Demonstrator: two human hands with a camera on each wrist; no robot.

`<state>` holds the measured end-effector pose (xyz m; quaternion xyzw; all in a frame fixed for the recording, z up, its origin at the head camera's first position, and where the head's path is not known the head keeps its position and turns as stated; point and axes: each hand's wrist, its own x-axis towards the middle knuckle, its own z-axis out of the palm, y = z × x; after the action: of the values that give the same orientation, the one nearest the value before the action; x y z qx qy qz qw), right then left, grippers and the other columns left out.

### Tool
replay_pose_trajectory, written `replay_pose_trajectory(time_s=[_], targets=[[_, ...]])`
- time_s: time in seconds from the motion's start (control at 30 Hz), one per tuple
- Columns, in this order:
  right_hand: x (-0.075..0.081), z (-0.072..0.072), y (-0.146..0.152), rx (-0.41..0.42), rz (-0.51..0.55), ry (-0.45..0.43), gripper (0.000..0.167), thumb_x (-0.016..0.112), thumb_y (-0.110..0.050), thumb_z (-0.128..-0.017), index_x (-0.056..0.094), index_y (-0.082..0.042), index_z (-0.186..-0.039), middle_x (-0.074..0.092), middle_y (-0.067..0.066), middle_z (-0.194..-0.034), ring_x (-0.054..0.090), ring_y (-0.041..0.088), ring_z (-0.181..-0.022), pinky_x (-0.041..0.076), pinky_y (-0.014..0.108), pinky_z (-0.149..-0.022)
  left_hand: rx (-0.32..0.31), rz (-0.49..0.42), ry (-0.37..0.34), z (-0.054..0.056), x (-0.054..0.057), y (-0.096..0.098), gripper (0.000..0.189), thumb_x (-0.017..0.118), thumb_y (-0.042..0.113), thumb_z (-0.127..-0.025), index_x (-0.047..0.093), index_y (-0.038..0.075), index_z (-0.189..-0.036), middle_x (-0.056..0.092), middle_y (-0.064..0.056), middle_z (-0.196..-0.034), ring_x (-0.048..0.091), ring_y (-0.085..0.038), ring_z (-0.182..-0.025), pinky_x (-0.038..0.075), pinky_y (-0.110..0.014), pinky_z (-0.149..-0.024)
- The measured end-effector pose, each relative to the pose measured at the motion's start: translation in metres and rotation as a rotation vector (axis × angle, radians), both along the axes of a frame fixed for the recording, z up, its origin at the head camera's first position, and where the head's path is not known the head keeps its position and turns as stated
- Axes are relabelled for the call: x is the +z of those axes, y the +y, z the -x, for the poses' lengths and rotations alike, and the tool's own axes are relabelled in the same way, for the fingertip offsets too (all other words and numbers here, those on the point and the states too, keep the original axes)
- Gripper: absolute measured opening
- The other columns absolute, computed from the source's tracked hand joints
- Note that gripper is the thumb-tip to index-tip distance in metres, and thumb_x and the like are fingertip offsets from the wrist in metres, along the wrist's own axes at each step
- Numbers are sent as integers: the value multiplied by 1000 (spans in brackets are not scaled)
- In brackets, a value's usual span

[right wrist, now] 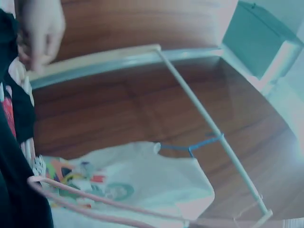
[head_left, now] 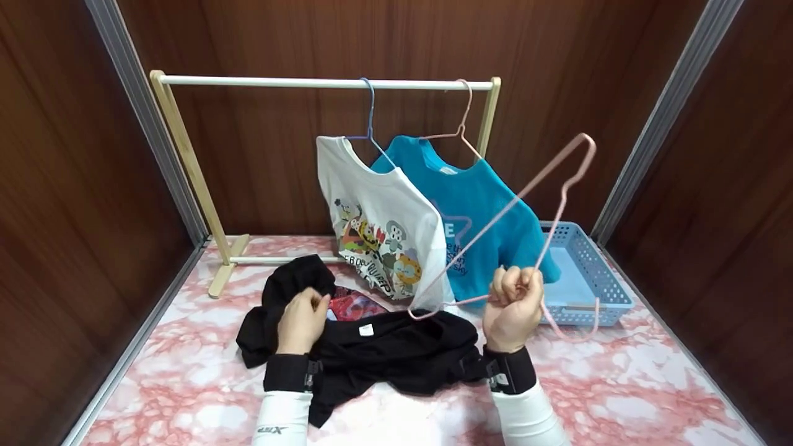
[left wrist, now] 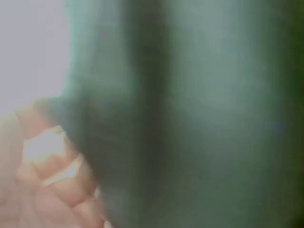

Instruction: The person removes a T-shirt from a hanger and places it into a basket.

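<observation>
My right hand (head_left: 513, 306) grips a pink clothes hanger (head_left: 562, 195) by its lower part, and the hook points up and away. One end of the hanger (right wrist: 95, 197) crosses in front of the white T-shirt in the right wrist view. A black shirt (head_left: 396, 347) lies crumpled on the table, with a white neck label (head_left: 366, 330) and a red patterned patch (head_left: 356, 305) showing. My left hand (head_left: 303, 322) pinches its cloth on the left side. In the left wrist view, thumb and fingertips (left wrist: 35, 118) meet at the edge of blurred dark cloth.
Behind stands a garment rack (head_left: 266, 81) with a white bar and wooden legs. A white printed T-shirt (head_left: 378, 186) hangs there on a blue hanger, beside a blue T-shirt (head_left: 489, 204) on a pink one. A blue perforated basket (head_left: 604, 282) sits at the right.
</observation>
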<state>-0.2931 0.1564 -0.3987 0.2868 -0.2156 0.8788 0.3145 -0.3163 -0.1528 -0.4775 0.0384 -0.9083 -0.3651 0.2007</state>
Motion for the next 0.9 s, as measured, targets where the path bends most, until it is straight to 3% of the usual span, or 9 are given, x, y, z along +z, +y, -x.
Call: replay_pose_trajectory(time_s=[0.13,0.23,0.3,0.37,0.43,0.53,0.7,0.8,0.9], targets=[[-2,-5,-11,44,-42,19,42,28,-20,-114,15,-9,-75,12,2,-66,10,14,-57,5,26,-54,-118,-87,257,-9,18,26,13,68,19,-99,67,8,-93,69,-10,-94,67,-28,-89,55,-47,-83],[-5,-7,-21,66,-51,24,43,35,-18,-113,16,-10,-75,13,2,-68,11,15,-59,7,26,-56,-287,-153,424,-16,26,51,7,70,13,-97,70,6,-95,71,-9,-94,68,-23,-89,56,-40,-84],[-7,-9,-28,76,-61,29,41,37,-15,-112,17,-10,-76,13,3,-69,12,16,-59,9,26,-57,-418,-172,481,-19,28,66,8,69,12,-98,72,5,-100,73,-8,-96,69,-21,-91,56,-36,-85],[-9,-11,-34,79,-78,28,39,36,-16,-111,18,-11,-77,14,4,-70,13,18,-60,10,27,-57,-556,-171,475,-23,29,78,13,66,12,-100,73,4,-106,75,-10,-101,70,-21,-96,57,-35,-88],[-11,-13,-39,74,-101,26,35,33,-14,-111,20,-11,-78,14,4,-71,14,19,-62,11,28,-59,-669,-152,424,-26,28,86,18,62,15,-103,74,4,-110,75,-10,-101,71,-19,-96,57,-35,-90],[-13,-17,-46,57,-131,7,29,32,-10,-109,24,-12,-81,16,5,-74,16,21,-65,13,30,-63,-755,-120,319,-29,26,92,21,59,21,-105,74,6,-104,72,-6,-93,68,-12,-87,56,-29,-84],[-13,-23,-52,49,-212,-7,21,31,-4,-106,24,-13,-89,19,7,-79,20,22,-69,14,33,-67,-736,-78,254,-30,25,93,32,59,25,-105,58,9,-77,48,9,-70,46,-2,-67,38,-16,-63],[-13,-24,-52,71,-275,7,19,32,1,-103,24,-13,-91,24,6,-80,26,22,-70,18,33,-67,-724,-73,240,-31,27,89,38,59,25,-105,48,9,-73,33,11,-67,35,-2,-62,27,-16,-59],[-12,-23,-49,119,-333,36,17,36,4,-100,30,-11,-96,36,5,-83,38,20,-76,31,29,-69,-733,-90,220,-32,30,85,37,58,26,-106,50,9,-73,32,12,-68,35,-2,-62,28,-17,-60]])
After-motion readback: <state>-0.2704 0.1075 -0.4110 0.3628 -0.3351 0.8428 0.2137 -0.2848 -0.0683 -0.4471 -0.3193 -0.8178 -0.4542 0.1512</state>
